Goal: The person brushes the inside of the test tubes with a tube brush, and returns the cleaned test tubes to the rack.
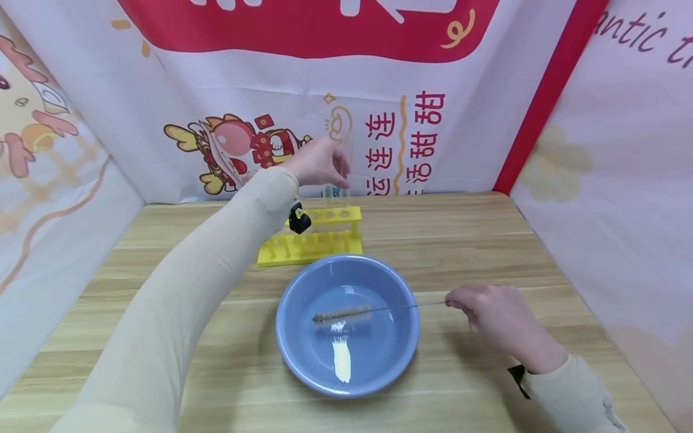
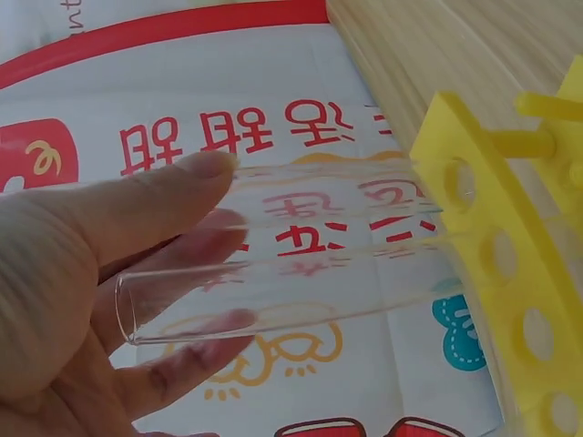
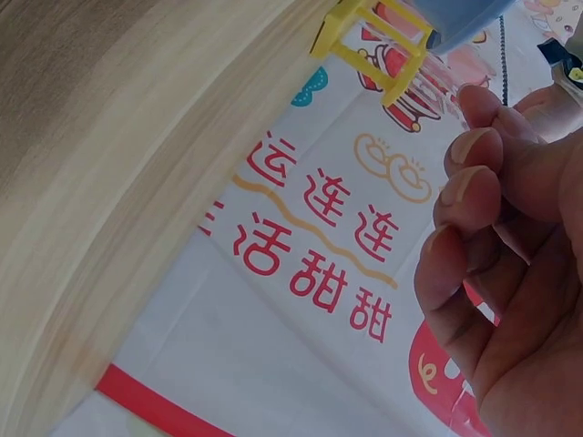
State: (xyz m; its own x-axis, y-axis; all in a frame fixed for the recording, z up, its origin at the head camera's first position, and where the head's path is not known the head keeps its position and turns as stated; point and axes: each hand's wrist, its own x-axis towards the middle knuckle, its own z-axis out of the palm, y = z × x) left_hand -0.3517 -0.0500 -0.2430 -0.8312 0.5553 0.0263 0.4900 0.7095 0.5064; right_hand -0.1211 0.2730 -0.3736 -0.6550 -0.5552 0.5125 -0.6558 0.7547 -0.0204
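My left hand (image 1: 323,161) is above the yellow test tube rack (image 1: 311,255), behind the basin. Its thumb and index finger pinch a clear glass test tube (image 2: 337,193), whose far end meets a hole at the rack's edge in the left wrist view. A second clear tube (image 2: 209,300) stands in the rack alongside, close to the other fingers. On the right, my right hand (image 1: 500,316) pinches the thin wire handle of a test tube brush (image 1: 342,314). The brush's bristled head lies over the inside of the blue basin (image 1: 289,349).
The basin stands mid-table in front of the rack, its bottom shiny with reflections. Printed cloth walls (image 1: 465,126) enclose the wooden table (image 1: 449,240) at the back and both sides. Several holes line the rack's top bar.
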